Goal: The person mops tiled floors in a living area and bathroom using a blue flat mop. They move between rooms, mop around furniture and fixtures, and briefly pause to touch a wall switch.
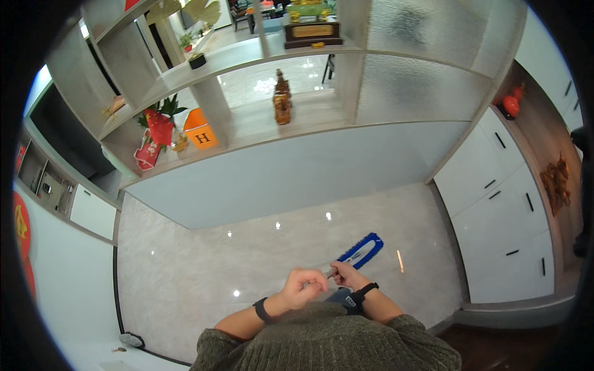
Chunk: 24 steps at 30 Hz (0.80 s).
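Observation:
Both hands grip a thin metal mop handle [331, 271] in front of my chest. My left hand [304, 288] is closed around its near end, and my right hand [346, 275] is closed on it just ahead. The handle runs forward and right to a flat mop head [361, 250] with a blue fringe and a white middle, which lies on the glossy pale tile floor [204, 272]. Each wrist wears a black band. My olive knit sleeves come in from the lower edge.
A grey partition wall [291, 170] topped with open shelves stands ahead, holding a red-wrapped plant [158, 127], an orange box [199, 133] and a brown figurine [282, 99]. White cabinets [504, 210] line the right. A small grey object [131, 339] lies by the left wall.

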Tool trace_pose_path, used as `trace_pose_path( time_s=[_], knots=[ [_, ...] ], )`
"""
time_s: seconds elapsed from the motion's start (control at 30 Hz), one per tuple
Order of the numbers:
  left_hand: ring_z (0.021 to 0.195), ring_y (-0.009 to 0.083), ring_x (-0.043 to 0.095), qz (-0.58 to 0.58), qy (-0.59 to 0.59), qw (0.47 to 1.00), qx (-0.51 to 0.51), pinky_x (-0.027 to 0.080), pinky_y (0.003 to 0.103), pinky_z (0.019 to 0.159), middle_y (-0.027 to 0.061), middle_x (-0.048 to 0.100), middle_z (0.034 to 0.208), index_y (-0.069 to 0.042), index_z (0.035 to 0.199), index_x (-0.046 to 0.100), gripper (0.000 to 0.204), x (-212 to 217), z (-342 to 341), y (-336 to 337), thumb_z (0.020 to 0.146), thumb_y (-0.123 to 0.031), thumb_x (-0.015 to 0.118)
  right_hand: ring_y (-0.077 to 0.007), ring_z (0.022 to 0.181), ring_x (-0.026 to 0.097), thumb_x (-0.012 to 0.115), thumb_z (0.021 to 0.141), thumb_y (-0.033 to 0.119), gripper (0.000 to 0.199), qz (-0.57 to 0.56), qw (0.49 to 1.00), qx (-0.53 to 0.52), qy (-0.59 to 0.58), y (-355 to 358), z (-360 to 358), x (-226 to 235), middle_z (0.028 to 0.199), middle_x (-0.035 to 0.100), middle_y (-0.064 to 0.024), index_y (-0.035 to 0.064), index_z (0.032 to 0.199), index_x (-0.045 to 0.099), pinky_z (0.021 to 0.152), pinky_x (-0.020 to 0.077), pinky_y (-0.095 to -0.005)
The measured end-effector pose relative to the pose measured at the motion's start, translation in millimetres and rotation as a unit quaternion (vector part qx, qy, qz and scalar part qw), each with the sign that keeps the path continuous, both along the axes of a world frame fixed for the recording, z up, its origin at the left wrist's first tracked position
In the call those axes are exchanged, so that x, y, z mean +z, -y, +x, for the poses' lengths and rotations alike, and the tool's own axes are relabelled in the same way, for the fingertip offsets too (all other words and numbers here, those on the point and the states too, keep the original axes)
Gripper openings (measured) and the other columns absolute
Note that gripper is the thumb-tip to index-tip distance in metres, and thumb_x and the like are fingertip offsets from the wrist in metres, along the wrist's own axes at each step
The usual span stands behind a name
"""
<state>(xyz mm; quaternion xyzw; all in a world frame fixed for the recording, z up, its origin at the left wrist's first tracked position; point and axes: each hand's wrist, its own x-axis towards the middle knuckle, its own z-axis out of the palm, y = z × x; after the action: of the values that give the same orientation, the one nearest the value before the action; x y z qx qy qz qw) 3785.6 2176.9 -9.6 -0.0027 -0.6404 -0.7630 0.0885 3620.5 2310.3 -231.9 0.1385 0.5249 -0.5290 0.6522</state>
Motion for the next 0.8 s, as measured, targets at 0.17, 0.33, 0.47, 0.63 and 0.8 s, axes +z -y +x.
trace_pose_path(
  time_s=[0.17,0.33,0.47,0.63,0.8],
  knots=[
    [0.05,0.0053,0.044,0.013,0.084,0.987,0.135,0.032,0.021,0.047,-0.0014,0.051,0.057,0.0,0.076,0.06,0.017,-18.3,94.9,62.9,0.084,-0.001,0.045,-0.0102,0.043,0.029,0.054,0.08,0.015,0.018,0.043,0.989,0.128,-0.055,90.1,64.7,-18.2,0.057,0.04,-0.0019,0.0077,0.066,0.045,0.039,0.023,-0.025],
    [0.044,0.0066,0.035,0.046,0.097,0.945,0.308,0.03,0.023,0.045,0.004,0.051,0.055,0.001,0.074,0.056,0.017,-20.6,189.8,122.2,0.082,-0.001,0.04,-0.0087,0.038,0.03,0.055,0.08,0.021,0.021,0.034,0.965,0.252,-0.056,190.0,151.4,-22.3,0.055,0.043,-0.002,0.0057,0.066,0.05,0.034,0.0222,-0.0258],
    [0.041,0.0084,0.033,0.06,0.064,0.908,0.41,0.034,0.026,0.048,0.0021,0.044,0.049,-0.001,0.072,0.052,0.016,3.5,250.4,160.4,0.082,-0.002,0.039,-0.0079,0.037,0.028,0.055,0.08,0.023,0.023,0.004,0.957,0.284,-0.055,255.6,230.0,-10.6,0.055,0.042,-0.0012,0.0047,0.067,0.051,0.033,0.0207,-0.025],
    [0.045,0.0062,0.036,0.048,-0.016,0.904,0.424,0.027,0.022,0.044,0.008,0.054,0.059,0.002,0.076,0.053,0.016,39.4,273.1,179.3,0.084,0.0,0.04,-0.0088,0.04,0.029,0.056,0.08,0.022,0.024,-0.074,0.952,0.296,0.002,290.1,267.9,19.8,0.057,0.043,-0.0027,0.0072,0.063,0.048,0.036,0.0211,-0.0248],
    [0.049,0.0159,0.05,-0.001,-0.094,0.964,0.248,0.042,0.027,0.05,0.0085,0.055,0.056,0.004,0.07,0.059,0.015,72.1,253.6,166.7,0.076,0.007,0.045,-0.0079,0.042,0.026,0.057,0.08,0.027,0.024,-0.12,0.959,0.256,0.011,268.4,264.6,51.9,0.058,0.041,0.0007,0.0112,0.064,0.048,0.038,0.0202,-0.0253]
  ],
)
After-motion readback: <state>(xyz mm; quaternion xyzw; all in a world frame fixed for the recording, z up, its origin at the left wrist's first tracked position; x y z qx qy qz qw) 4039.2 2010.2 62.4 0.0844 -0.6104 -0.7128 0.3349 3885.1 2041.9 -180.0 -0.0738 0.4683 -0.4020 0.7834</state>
